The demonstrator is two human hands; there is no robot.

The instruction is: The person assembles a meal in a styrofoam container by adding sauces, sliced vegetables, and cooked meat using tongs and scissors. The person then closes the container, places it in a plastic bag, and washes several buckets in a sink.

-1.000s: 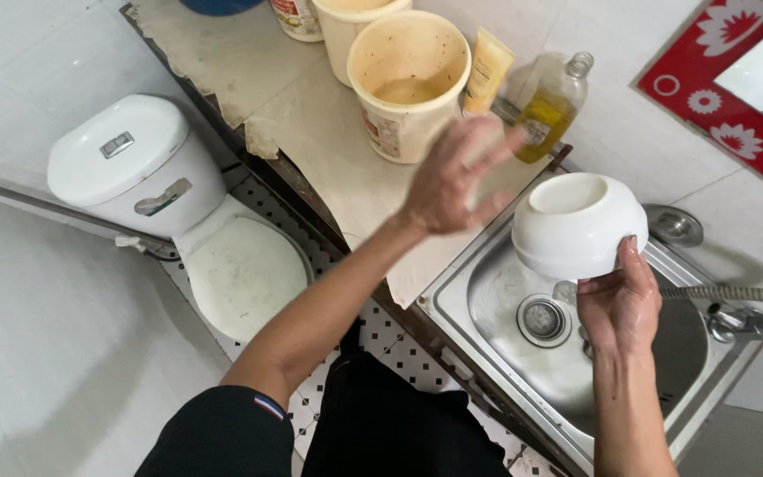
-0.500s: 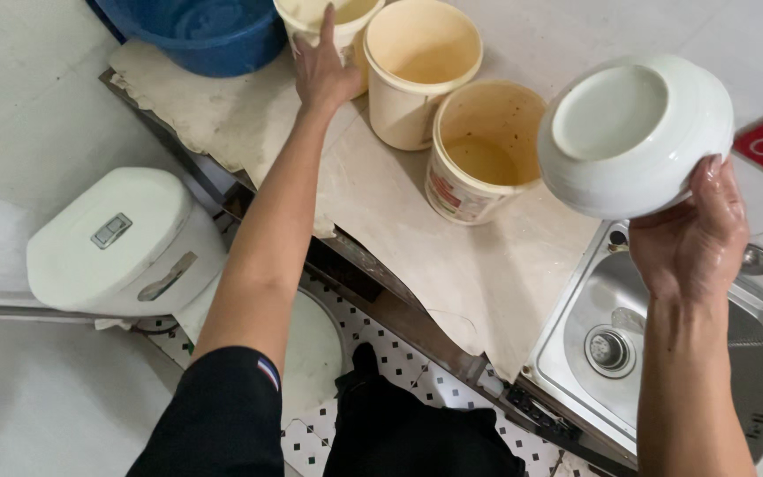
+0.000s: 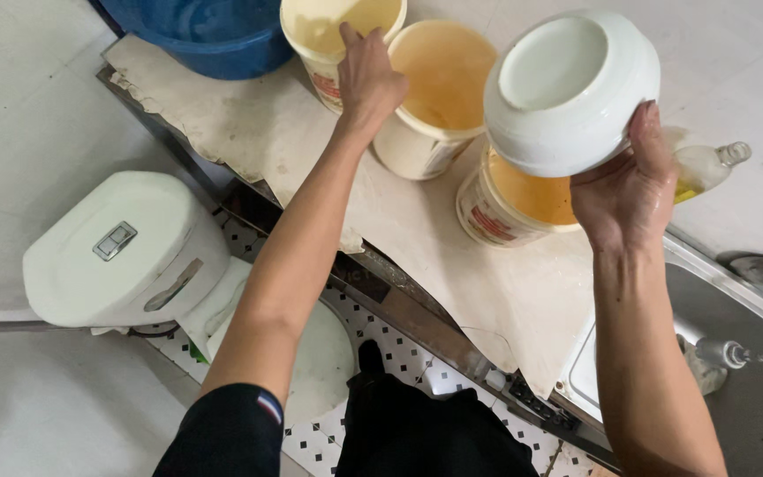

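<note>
Right hand (image 3: 624,190) holds a white bowl (image 3: 571,93) upturned above the worktop (image 3: 417,238), grip closed on its rim. Left hand (image 3: 368,79) rests fingers on the rim of a cream tub (image 3: 328,31), grip loose, not clasped. Bowl-handling step appears under way; a firmer hold on the tub seems required.

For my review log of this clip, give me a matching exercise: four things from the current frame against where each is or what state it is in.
Things:
1. white bowl
2. left hand
3. blue basin
4. bottle

Places or states:
A. top left of the counter
B. lying beside the sink
C. held upside down in the right hand
D. on the rim of a cream bucket

Pairs: 1-C, 2-D, 3-A, 4-B
</note>
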